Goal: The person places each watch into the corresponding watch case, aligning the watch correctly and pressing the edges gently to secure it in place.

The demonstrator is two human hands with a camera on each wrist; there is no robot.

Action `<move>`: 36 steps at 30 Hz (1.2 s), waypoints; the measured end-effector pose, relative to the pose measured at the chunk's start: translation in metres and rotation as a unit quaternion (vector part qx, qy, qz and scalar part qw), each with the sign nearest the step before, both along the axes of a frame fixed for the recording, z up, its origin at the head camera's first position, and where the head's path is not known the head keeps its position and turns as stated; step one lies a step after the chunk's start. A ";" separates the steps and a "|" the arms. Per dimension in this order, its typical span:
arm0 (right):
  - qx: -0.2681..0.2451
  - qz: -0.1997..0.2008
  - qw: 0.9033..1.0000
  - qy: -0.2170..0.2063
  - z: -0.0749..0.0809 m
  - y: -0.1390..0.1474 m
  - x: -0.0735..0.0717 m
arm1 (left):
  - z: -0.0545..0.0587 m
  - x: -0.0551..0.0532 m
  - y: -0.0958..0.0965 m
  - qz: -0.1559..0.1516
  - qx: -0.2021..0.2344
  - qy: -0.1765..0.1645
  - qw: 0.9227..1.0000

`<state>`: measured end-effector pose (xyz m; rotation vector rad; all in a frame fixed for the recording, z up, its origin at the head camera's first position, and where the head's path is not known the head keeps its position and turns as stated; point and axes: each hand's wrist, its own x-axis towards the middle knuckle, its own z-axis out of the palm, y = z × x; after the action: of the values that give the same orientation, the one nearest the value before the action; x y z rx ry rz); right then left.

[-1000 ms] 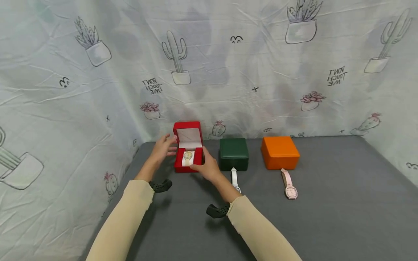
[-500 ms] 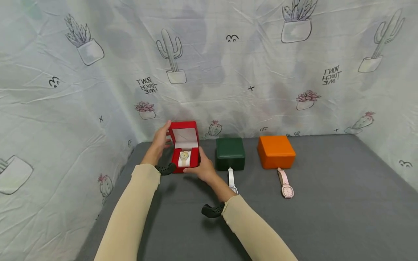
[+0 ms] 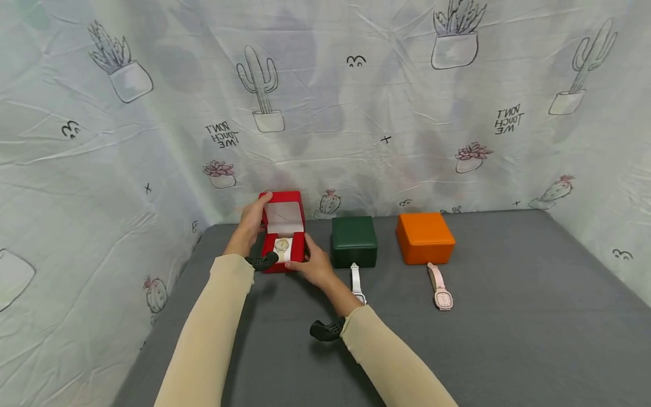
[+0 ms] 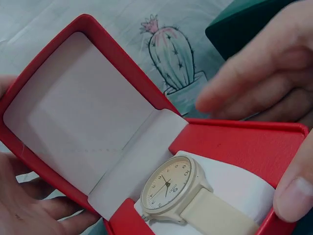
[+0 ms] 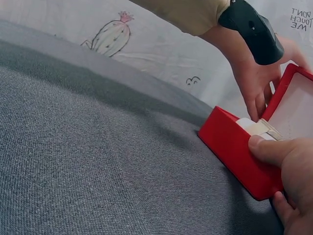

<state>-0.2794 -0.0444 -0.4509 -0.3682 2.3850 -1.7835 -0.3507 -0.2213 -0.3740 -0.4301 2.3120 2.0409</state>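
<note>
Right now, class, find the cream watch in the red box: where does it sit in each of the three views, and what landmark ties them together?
Head view: cream watch left of centre, between both hands.
Left wrist view: bottom centre, dial facing up on the white cushion.
Right wrist view: only its strap shows at the right edge, above the thumb.
Shared landmark: the red box, seen in all three.
</note>
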 end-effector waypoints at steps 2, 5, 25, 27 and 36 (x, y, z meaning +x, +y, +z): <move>0.009 -0.001 1.000 0.005 0.000 0.000 0.000 | -0.001 0.001 0.000 0.003 0.002 0.003 1.000; 0.013 -0.003 1.000 0.014 0.001 0.001 -0.001 | -0.003 0.001 0.000 0.002 -0.001 0.016 1.000; 0.012 -0.011 1.000 0.007 0.004 -0.001 -0.005 | -0.016 0.009 -0.010 -0.060 -0.008 0.079 0.995; 0.011 -0.012 1.000 0.008 0.002 -0.001 -0.005 | -0.018 0.011 -0.012 -0.067 -0.010 0.080 0.995; 0.006 -0.011 1.000 0.011 -0.005 -0.002 -0.006 | -0.022 0.019 -0.014 -0.083 -0.022 0.094 0.992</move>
<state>-0.2858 -0.0463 -0.4557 -0.3629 2.4229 -1.7841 -0.3314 -0.2354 -0.3963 -0.0444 2.4048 2.0345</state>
